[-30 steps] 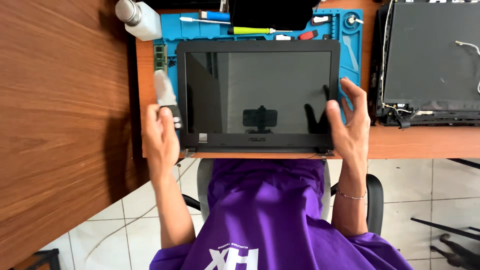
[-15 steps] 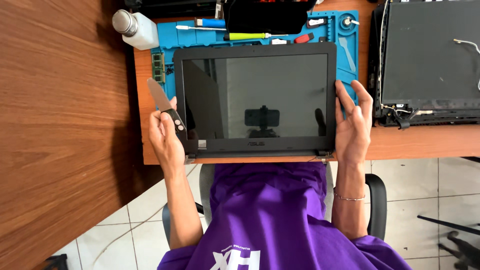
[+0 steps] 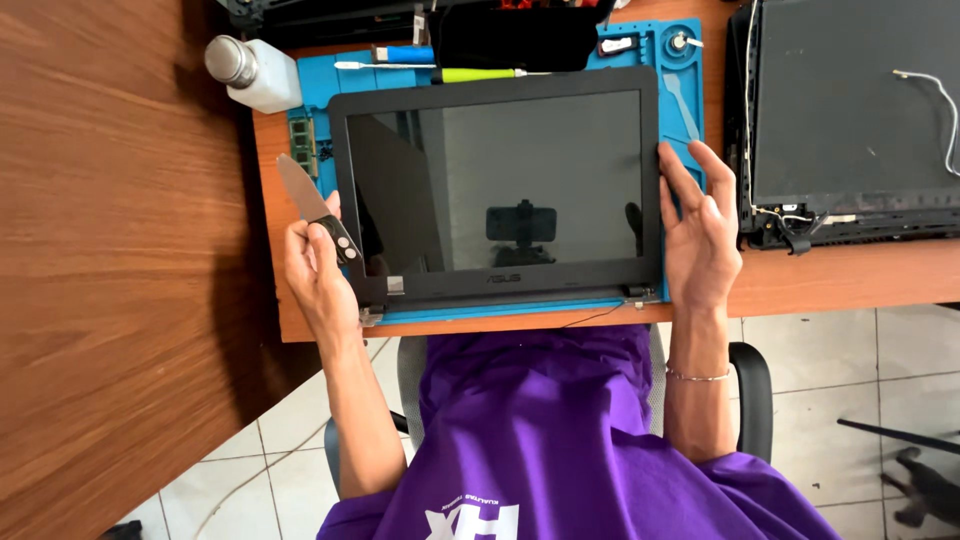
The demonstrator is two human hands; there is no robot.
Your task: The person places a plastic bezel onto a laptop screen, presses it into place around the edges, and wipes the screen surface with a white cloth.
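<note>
Hands (image 3: 318, 270) flank laptop screen (image 3: 500, 190), left gripping blade (image 3: 300, 190).

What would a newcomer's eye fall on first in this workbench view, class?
First, the large dark laptop screen panel lying flat on the blue repair mat at the centre of the desk. Next, the left hand at the panel's left edge gripping a thin metal pry blade, while the right hand rests against the right edge.
</note>
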